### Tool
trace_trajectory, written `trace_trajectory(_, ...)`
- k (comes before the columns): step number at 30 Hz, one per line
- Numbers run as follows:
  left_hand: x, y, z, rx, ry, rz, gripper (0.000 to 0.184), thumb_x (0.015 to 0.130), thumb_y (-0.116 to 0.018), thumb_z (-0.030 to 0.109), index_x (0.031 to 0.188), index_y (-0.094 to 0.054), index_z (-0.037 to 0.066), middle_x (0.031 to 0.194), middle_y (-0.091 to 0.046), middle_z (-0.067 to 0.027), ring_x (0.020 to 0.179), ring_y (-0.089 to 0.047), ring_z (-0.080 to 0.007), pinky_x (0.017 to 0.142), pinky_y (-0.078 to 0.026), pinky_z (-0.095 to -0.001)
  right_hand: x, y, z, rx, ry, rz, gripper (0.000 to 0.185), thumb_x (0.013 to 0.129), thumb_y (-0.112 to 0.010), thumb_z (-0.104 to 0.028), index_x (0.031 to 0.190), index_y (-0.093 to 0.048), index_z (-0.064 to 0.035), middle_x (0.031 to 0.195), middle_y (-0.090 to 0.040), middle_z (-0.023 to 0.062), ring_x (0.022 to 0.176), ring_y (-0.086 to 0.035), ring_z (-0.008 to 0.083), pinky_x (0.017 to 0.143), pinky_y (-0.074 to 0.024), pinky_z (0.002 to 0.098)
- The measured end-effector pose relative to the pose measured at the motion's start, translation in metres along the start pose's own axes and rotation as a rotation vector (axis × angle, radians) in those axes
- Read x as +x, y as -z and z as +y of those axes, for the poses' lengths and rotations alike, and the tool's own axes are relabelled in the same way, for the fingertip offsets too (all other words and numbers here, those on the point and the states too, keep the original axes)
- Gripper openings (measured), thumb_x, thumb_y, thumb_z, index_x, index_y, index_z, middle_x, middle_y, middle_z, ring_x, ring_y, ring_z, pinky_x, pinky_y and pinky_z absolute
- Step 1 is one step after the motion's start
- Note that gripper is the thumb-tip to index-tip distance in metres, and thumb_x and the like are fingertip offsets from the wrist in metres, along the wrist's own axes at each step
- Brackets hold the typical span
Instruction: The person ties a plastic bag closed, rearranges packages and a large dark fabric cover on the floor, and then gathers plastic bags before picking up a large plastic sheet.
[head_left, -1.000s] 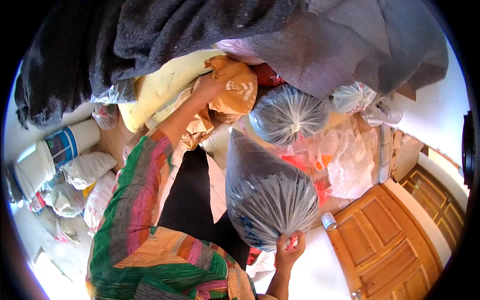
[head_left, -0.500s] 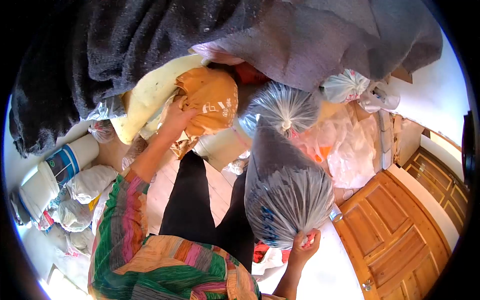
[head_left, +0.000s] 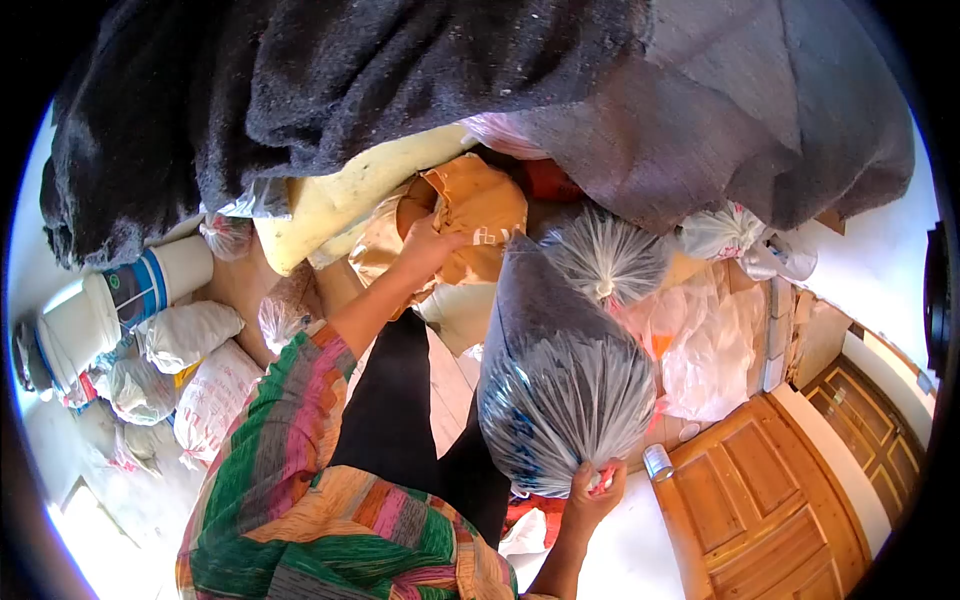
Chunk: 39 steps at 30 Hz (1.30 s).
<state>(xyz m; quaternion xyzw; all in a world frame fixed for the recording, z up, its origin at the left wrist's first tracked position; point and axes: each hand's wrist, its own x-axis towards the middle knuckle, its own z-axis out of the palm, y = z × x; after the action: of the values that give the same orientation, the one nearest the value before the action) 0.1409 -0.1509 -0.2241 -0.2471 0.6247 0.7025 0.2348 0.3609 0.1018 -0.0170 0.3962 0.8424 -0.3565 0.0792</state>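
My left hand (head_left: pixel 432 248) is closed on the crumpled edge of an orange-brown bag (head_left: pixel 485 205) with white printing. The bag gapes beside my fingers, and its contents cannot be made out. Low on the right, my right hand (head_left: pixel 595 492) grips the gathered neck of a clear plastic bag (head_left: pixel 570 390) full of something dark. A reddish bit shows between those fingers. Another tied clear bag (head_left: pixel 605 255) lies just behind the full one, with its knot facing me.
A dark blanket (head_left: pixel 420 80) hangs across the top, over a pale yellow foam piece (head_left: pixel 350 190). White buckets (head_left: pixel 85 325) and several stuffed bags (head_left: pixel 190 335) line the left. To the right are loose clear plastic (head_left: pixel 710 350), a can (head_left: pixel 658 462) and a wooden door (head_left: pixel 770 490).
My left hand has moved right along the orange-brown bag, whose opening now shows more. The bag in my right hand has shifted slightly left. The whole view has turned a little.
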Motion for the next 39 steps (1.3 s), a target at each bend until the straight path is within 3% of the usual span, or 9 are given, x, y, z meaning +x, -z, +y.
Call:
trace_trajectory(9, 0.024, 0.026, -0.074, 0.008, 0.146, 0.111, 0.047, 0.077, -0.067, 0.015, 0.118, -0.051, -0.002, 0.097, -0.064, -0.0093, 0.076, -0.062, -0.0143, 0.060, -0.050, -0.0267, -0.018, -0.013, 0.001, 0.102, 0.027, -0.050, 0.030, 0.081, -0.062, -0.024, 0.087, -0.044, -0.0013, 0.080, -0.042, 0.0069, 0.079, -0.041, 0.0184, 0.074, -0.0366, 0.0303)
trace_trajectory(11, 0.047, 0.027, -0.111, 0.089, -0.153, 0.225, 0.047, 0.075, -0.070, 0.021, 0.114, -0.055, -0.002, 0.092, -0.065, -0.0111, 0.074, -0.063, -0.0148, 0.060, -0.051, -0.0277, -0.019, -0.013, 0.003, 0.128, 0.010, -0.057, 0.036, 0.081, -0.065, -0.031, 0.087, -0.045, -0.0013, 0.081, -0.044, 0.0073, 0.082, -0.043, 0.0188, 0.076, -0.0374, 0.0313)
trace_trajectory(15, 0.037, 0.033, -0.064, 0.290, 0.153, 0.038, 0.049, 0.073, -0.072, 0.034, 0.108, -0.061, 0.001, 0.084, -0.065, -0.0148, 0.076, -0.064, -0.0199, 0.068, -0.052, -0.0319, -0.028, -0.016, 0.012, 0.167, 0.012, -0.055, 0.038, 0.081, -0.066, -0.032, 0.087, -0.045, -0.0013, 0.081, -0.044, 0.0071, 0.080, -0.043, 0.0188, 0.075, -0.0373, 0.0316)
trace_trajectory(17, 0.040, 0.028, -0.059, 0.374, 0.129, 0.038, 0.039, 0.078, -0.071, 0.032, 0.100, -0.064, 0.000, 0.083, -0.067, -0.0053, 0.074, -0.062, -0.0123, 0.063, -0.051, -0.0271, -0.031, -0.016, 0.015, 0.164, 0.001, -0.060, 0.038, 0.080, -0.066, -0.032, 0.086, -0.045, -0.0012, 0.081, -0.044, 0.0073, 0.080, -0.043, 0.0189, 0.075, -0.0372, 0.0315)
trace_trajectory(25, 0.006, -0.003, 0.025, -0.119, -0.078, -0.081, 0.035, 0.081, -0.067, 0.012, 0.111, -0.058, -0.003, 0.099, -0.064, -0.0112, 0.084, -0.064, -0.0169, 0.074, -0.053, -0.0307, -0.042, -0.016, 0.024, 0.080, -0.007, -0.111, 0.022, 0.079, -0.059, -0.014, 0.085, -0.041, -0.0025, 0.080, -0.037, 0.0038, 0.077, -0.037, 0.0158, 0.071, -0.0351, 0.0285)
trace_trajectory(31, 0.033, -0.022, 0.041, -0.407, -0.129, -0.092, 0.038, 0.080, -0.068, 0.013, 0.112, -0.056, -0.002, 0.101, -0.064, -0.0104, 0.085, -0.063, -0.0173, 0.074, -0.053, -0.0301, -0.032, -0.024, 0.007, 0.145, -0.016, -0.085, 0.023, 0.083, -0.058, -0.018, 0.084, -0.042, -0.0017, 0.080, -0.041, 0.0041, 0.076, -0.039, 0.0153, 0.069, -0.0352, 0.0288)
trace_trajectory(35, 0.084, -0.010, 0.014, 0.282, 0.174, 0.169, 0.031, 0.082, -0.066, 0.018, 0.106, -0.058, 0.001, 0.089, -0.062, -0.0076, 0.071, -0.060, -0.0142, 0.060, -0.050, -0.0282, -0.024, -0.029, 0.003, 0.148, -0.100, -0.084, 0.031, 0.079, -0.065, -0.022, 0.086, -0.045, 0.0005, 0.082, -0.045, 0.0079, 0.079, -0.042, 0.0181, 0.075, -0.0379, 0.0313)
trace_trajectory(36, 0.137, 0.012, -0.041, 0.124, 0.075, 0.144, 0.051, 0.077, -0.068, 0.029, 0.113, -0.050, -0.003, 0.081, -0.061, -0.0104, 0.056, -0.057, -0.0158, 0.045, -0.046, -0.0276, -0.022, -0.031, -0.001, 0.146, -0.079, -0.053, 0.028, 0.078, -0.064, -0.020, 0.083, -0.044, -0.0008, 0.079, -0.043, 0.0067, 0.077, -0.041, 0.0173, 0.073, -0.0374, 0.0308)
trace_trajectory(39, 0.142, 0.023, -0.031, 0.084, 0.006, 0.060, 0.058, 0.076, -0.067, 0.037, 0.113, -0.049, -0.004, 0.082, -0.063, -0.0145, 0.058, -0.062, -0.0201, 0.046, -0.049, -0.0296, -0.020, -0.032, -0.010, 0.071, 0.001, -0.085, 0.031, 0.082, -0.060, -0.028, 0.083, -0.043, -0.0021, 0.078, -0.041, 0.0041, 0.074, -0.037, 0.0149, 0.067, -0.0349, 0.0296)
